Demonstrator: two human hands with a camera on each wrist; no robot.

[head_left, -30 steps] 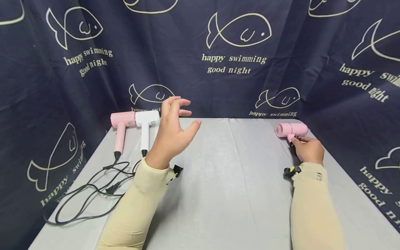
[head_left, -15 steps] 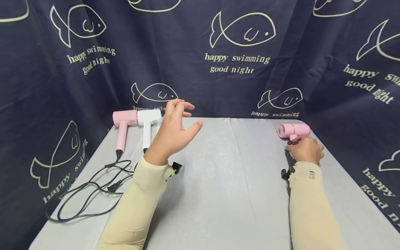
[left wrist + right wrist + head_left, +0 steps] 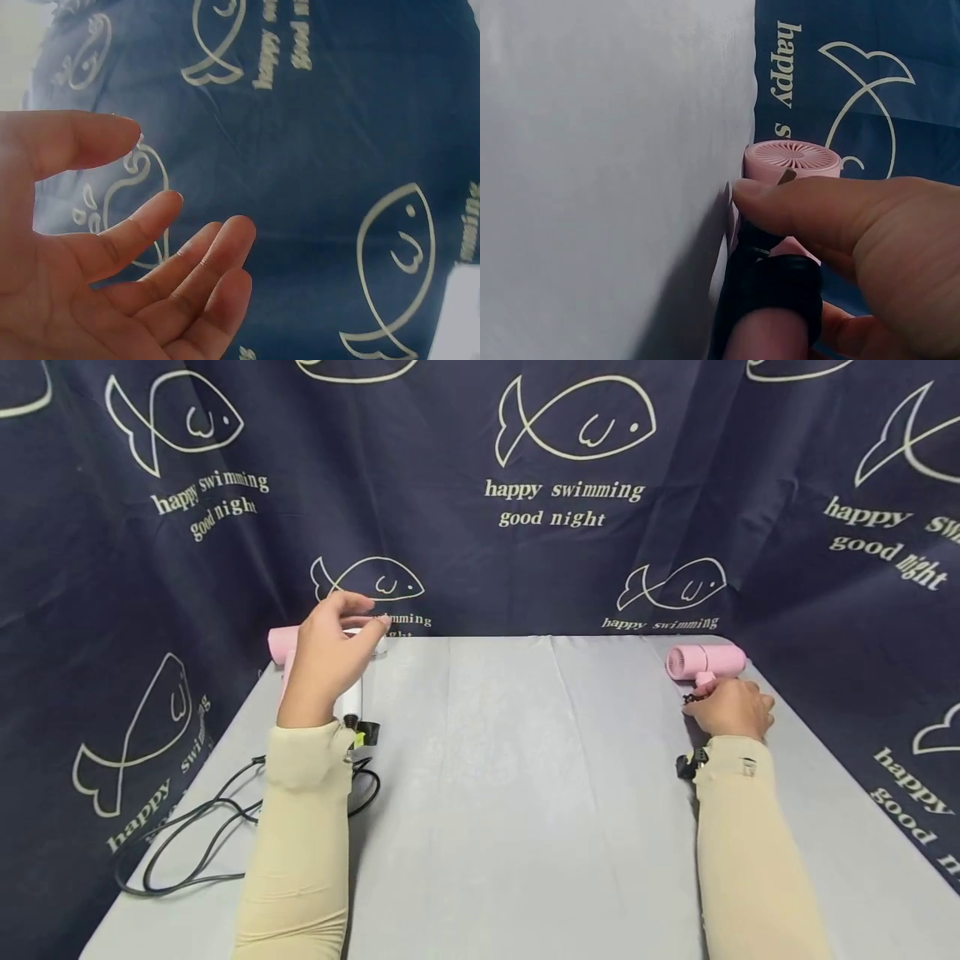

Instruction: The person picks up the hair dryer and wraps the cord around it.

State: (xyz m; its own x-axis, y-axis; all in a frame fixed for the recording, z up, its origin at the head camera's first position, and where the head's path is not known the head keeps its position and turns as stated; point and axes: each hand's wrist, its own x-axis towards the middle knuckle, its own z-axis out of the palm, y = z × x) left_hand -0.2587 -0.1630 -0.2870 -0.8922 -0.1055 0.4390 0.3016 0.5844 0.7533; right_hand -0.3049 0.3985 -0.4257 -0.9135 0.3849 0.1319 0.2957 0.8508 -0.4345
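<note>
My right hand [image 3: 733,708] grips a small pink hair dryer [image 3: 705,662] by its handle at the table's right side. Black cord is wrapped round that handle, and a metal plug prong [image 3: 788,176] shows by my thumb [image 3: 761,196]. The dryer's round grille [image 3: 793,154] faces left; my fingers behind the handle are mostly hidden. On the other side my left hand [image 3: 330,656] is raised, fingers loosely bent with nothing between them. It overlaps a white hair dryer [image 3: 352,700] and a larger pink hair dryer [image 3: 281,643] in the head view.
Black cords [image 3: 180,852] lie in loops on the table's left, partly under the left sleeve [image 3: 300,852]. A grey cloth covers the table [image 3: 510,793]. A dark blue curtain [image 3: 450,468] with fish drawings hangs round the back and sides.
My left hand has moved left, over the two dryers there, and its fingers have drawn closer together. The right hand has slid slightly down from the dryer's neck and turned.
</note>
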